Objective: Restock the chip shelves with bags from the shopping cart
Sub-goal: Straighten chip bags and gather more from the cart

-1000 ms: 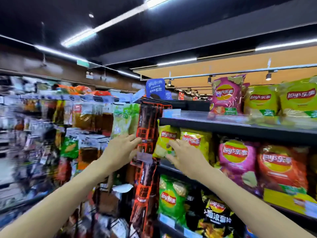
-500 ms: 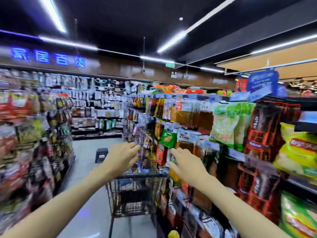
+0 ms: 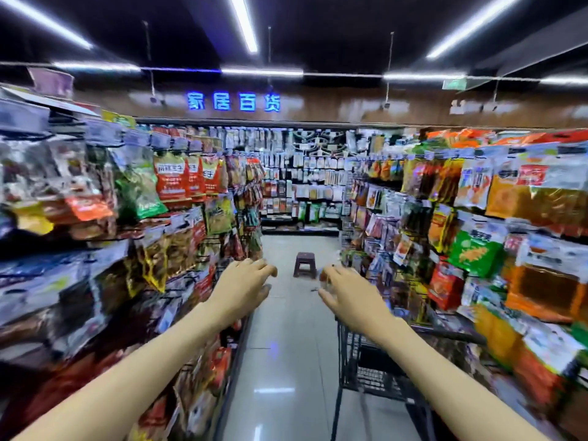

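**A:** Head view, what have you got?

**B:** I'm looking straight down the aisle. My left hand (image 3: 243, 289) and right hand (image 3: 348, 292) are both raised in front of me, fingers loosely spread, each grip slack and holding nothing. The shopping cart (image 3: 370, 366) sits low on the right, just under my right forearm; I see its dark wire basket and rim.

**A:** And the bags?

**B:** I can't make out any chip bags in the cart from here; my arm and the blur hide the inside. The chip shelves aren't in view either. Hanging snack packets (image 3: 171, 181) line the left, more racks (image 3: 477, 249) run along the right, and a small stool (image 3: 305, 264) stands far down the floor.

**A:** How will a bag handle, do you reckon?

**B:** My judgement: light, puffed with air, slick film, contents that crush easily. I'd take one by the crimped top seam or cradle both side edges with flat fingers, never squeezing the belly. Two hands would stop it sliding.

**A:** Anything else?

**B:** The shelf edges are too smeared to read.
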Demonstrator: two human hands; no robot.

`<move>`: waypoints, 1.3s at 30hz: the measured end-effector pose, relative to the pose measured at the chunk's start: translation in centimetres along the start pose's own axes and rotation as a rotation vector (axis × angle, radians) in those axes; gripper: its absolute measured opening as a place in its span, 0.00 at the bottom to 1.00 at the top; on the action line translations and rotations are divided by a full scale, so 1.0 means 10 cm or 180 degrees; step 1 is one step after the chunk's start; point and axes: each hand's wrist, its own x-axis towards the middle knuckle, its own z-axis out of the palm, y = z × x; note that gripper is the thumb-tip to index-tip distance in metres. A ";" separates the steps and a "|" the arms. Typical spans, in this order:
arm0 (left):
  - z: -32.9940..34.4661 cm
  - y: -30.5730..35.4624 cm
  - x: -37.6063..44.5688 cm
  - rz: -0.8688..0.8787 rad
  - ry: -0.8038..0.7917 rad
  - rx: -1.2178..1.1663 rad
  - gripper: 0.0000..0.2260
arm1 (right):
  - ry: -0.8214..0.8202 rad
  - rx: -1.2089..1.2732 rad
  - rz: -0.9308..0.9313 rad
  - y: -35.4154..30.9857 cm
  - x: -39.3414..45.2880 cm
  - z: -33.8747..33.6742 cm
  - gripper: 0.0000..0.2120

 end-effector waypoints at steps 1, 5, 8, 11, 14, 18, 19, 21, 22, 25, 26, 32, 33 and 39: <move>0.09 -0.09 -0.02 -0.0022 -0.0035 -0.0023 0.09 | -0.0034 0.0075 -0.0003 -0.02 0.08 0.13 0.13; 0.55 -0.38 -0.04 -0.0217 -0.0180 -0.0058 0.10 | -0.0084 0.0224 -0.0048 0.00 0.47 0.70 0.14; 0.95 -0.59 0.09 -0.0291 -0.0201 -0.0061 0.12 | -0.0196 0.0317 -0.0098 0.07 0.80 1.11 0.12; 1.37 -0.81 0.35 -0.0331 -0.0293 -0.0122 0.11 | -0.0245 0.0393 -0.0086 0.20 1.16 1.50 0.13; 1.76 -1.03 0.73 -0.0385 -0.0374 -0.0176 0.11 | -0.0305 0.0550 -0.0062 0.41 1.58 1.87 0.13; 2.23 -1.33 1.27 -0.0441 -0.0374 -0.0180 0.11 | -0.0378 0.0670 -0.0047 0.80 2.16 2.31 0.13; 2.35 -1.39 1.39 -0.0451 -0.0391 -0.0137 0.11 | -0.0392 0.0647 -0.0065 0.90 2.28 2.42 0.13; 2.66 -1.49 1.56 -0.0497 -0.0466 -0.0064 0.12 | -0.0389 0.0558 -0.0081 1.11 2.52 2.66 0.13; 2.83 -1.52 1.63 -0.0516 -0.0512 -0.0081 0.14 | -0.0387 0.0516 -0.0061 1.21 2.63 2.77 0.13; 3.28 -1.61 1.80 -0.0473 -0.0730 -0.0114 0.12 | -0.0528 0.0507 -0.0015 1.42 2.87 3.06 0.14; 3.41 -1.64 1.88 -0.0476 -0.0775 -0.0136 0.10 | -0.0557 0.0501 -0.0036 1.49 2.94 3.16 0.14; 4.13 -1.80 2.58 -0.0361 -0.0799 -0.0390 0.11 | -0.0676 0.0501 0.0057 1.98 3.44 3.70 0.13; 4.26 -1.84 2.74 -0.0330 -0.0815 -0.0429 0.11 | -0.0727 0.0529 0.0092 2.06 3.53 3.81 0.13; 5.18 -2.16 3.71 0.0017 -0.0863 -0.0671 0.13 | -0.0932 0.0561 0.0595 2.62 4.17 4.50 0.12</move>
